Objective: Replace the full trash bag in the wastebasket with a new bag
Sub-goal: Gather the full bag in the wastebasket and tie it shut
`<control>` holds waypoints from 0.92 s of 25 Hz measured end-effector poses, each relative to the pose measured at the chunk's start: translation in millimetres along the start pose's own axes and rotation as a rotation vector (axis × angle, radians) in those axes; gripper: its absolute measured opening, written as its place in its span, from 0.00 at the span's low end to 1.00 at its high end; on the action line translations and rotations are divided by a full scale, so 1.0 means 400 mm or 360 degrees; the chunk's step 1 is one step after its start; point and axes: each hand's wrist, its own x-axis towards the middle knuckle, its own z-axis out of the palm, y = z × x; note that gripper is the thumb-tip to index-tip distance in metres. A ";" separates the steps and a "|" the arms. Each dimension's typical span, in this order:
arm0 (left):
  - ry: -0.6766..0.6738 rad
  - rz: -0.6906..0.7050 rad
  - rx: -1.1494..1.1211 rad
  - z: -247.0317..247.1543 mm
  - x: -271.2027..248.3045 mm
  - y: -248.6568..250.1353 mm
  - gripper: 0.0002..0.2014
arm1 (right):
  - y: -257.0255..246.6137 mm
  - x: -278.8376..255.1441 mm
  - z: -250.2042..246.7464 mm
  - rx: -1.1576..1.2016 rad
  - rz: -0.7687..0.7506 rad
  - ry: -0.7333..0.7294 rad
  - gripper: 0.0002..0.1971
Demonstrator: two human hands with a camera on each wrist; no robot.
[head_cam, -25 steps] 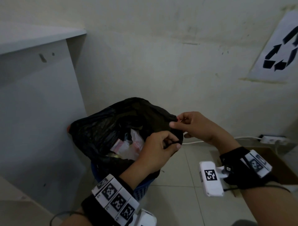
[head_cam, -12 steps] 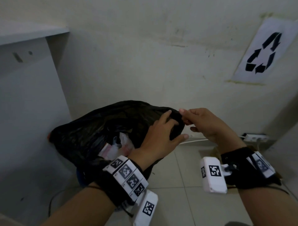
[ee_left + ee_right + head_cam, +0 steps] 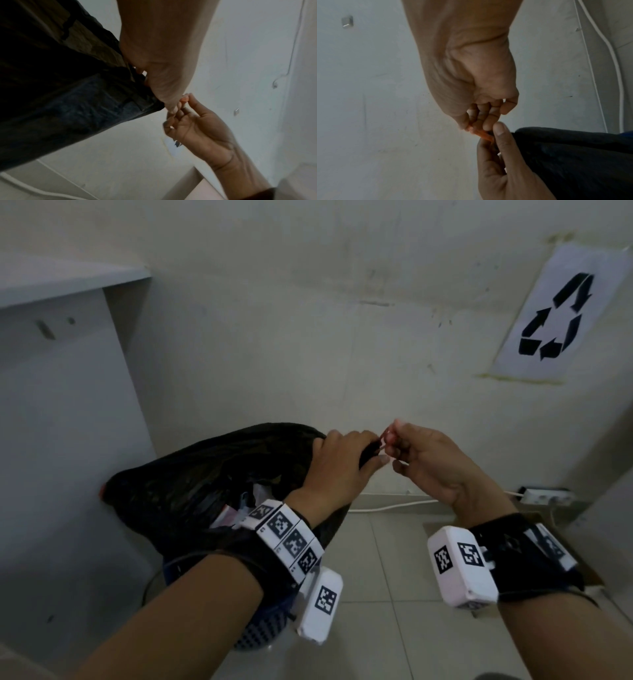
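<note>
A full black trash bag (image 3: 205, 474) sits in a blue wastebasket (image 3: 260, 631) against the wall, with paper waste showing in its mouth. My left hand (image 3: 342, 463) grips the bunched right corner of the bag's rim. Just to its right, my right hand (image 3: 421, 460) pinches a thin orange drawstring (image 3: 385, 440) that comes out of that corner. In the right wrist view the drawstring (image 3: 483, 135) runs from my right fingertips (image 3: 476, 121) into the left hand (image 3: 498, 155) holding the bag (image 3: 573, 155). The left wrist view shows the bag (image 3: 77, 101) under my palm.
A grey cabinet side (image 3: 68, 440) stands close on the left of the basket. A recycling sign (image 3: 561, 316) hangs on the wall. A white cable (image 3: 394, 506) and power strip (image 3: 548, 496) lie by the wall, with a cardboard box (image 3: 582, 542) on the tiled floor at the right.
My left hand has moved from the near rim up to the bag's right corner and closed on it. My right hand now pinches the orange drawstring, drawn slightly out.
</note>
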 end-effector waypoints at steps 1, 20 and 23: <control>0.0029 -0.0010 0.0134 0.001 -0.004 -0.010 0.16 | 0.000 0.007 -0.005 0.0067 -0.0031 0.0066 0.13; -0.0237 -0.0273 0.0790 -0.038 -0.179 -0.280 0.18 | 0.153 0.071 0.022 -0.1218 -0.0600 -0.0032 0.10; -0.0194 -0.0193 0.0834 -0.040 -0.180 -0.285 0.18 | 0.212 0.079 0.050 -0.1955 -0.0507 -0.0656 0.16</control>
